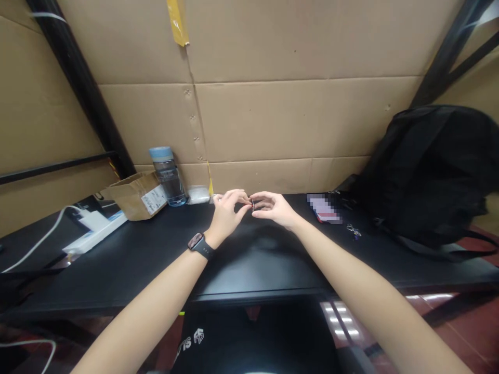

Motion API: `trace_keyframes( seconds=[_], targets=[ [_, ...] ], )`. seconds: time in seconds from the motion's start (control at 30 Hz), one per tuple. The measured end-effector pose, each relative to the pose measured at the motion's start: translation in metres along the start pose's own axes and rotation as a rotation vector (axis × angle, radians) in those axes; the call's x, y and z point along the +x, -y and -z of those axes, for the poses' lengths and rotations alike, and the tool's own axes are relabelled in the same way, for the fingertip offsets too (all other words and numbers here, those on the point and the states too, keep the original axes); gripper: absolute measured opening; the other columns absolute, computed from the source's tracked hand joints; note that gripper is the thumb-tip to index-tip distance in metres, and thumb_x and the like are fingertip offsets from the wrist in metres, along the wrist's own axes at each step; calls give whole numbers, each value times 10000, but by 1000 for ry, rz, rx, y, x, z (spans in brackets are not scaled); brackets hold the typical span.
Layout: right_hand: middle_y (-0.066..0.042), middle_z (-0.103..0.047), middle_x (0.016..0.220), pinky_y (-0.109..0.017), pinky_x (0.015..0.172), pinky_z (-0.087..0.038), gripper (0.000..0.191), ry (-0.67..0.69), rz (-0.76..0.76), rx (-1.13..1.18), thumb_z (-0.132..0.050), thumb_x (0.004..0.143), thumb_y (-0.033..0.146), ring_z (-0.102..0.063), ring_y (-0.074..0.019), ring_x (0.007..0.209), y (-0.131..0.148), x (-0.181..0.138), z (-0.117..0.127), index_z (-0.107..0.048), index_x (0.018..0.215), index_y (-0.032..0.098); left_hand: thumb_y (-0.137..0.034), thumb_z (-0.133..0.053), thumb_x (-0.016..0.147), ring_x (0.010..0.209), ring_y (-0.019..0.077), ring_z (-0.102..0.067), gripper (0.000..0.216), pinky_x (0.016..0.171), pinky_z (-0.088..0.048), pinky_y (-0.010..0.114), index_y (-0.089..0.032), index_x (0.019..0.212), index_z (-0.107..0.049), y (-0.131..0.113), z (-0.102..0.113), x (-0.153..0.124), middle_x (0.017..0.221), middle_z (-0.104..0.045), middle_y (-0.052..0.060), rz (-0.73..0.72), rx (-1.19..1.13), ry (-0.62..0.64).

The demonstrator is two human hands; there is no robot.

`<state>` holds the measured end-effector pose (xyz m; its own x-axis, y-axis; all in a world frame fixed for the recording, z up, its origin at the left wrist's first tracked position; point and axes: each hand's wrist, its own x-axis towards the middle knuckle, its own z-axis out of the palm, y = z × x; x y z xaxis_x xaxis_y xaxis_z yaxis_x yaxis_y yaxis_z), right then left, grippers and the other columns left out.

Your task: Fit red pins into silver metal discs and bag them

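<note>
My left hand [229, 214], with a dark smartwatch [196, 242] on its wrist, has its thumb and fingers pinched together above the middle of the black table. From the right, my right hand [277, 209] meets it with curled fingers and thumb. Between the fingertips of both hands is a small thing [252, 204], thin and shiny with a bit of red. It is mostly hidden by the fingers and too small to name.
A blue-capped water bottle [170, 179] and a brown paper bag [136, 197] stand at the left, near a white power strip [95, 234]. To the right lie a blurred-out phone [324, 209], keys [354, 231] and a black backpack [432, 176]. Cardboard [265, 119] walls the table's back.
</note>
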<state>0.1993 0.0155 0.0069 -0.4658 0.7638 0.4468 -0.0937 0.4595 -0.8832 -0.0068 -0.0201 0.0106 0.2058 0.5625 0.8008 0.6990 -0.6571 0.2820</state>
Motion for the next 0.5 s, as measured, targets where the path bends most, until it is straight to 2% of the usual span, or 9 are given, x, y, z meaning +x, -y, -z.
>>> trace_keyframes(
  seconds=[0.17, 0.27, 0.5],
  targets=[
    [-88, -722, 1228, -419, 980, -583, 556, -8, 5, 50, -927, 650, 283, -723, -212, 982, -1, 0, -1, -720, 1161, 214, -226, -706, 914, 1095, 223, -671, 121, 965, -335, 400, -253, 1013, -643, 0, -1, 0, 1077, -774, 20, 13, 15, 21],
    [-83, -727, 1223, -427, 994, -577, 563, -25, -3, 95, -929, 647, 271, -727, -212, 983, -1, 1, -1, -717, 1165, 219, -221, -701, 920, 1128, 228, -660, 83, 961, -339, 400, -255, 984, -660, 0, -2, 1, 1073, -776, 19, 1, 19, 34],
    [-81, -733, 1227, -432, 1012, -566, 550, -15, -32, 122, -930, 652, 271, -731, -209, 993, -1, 1, -2, -725, 1161, 224, -229, -731, 911, 1167, 226, -663, 48, 968, -342, 398, -247, 930, -690, 1, 0, 1, 1033, -788, 8, -3, -18, -28]
  ],
)
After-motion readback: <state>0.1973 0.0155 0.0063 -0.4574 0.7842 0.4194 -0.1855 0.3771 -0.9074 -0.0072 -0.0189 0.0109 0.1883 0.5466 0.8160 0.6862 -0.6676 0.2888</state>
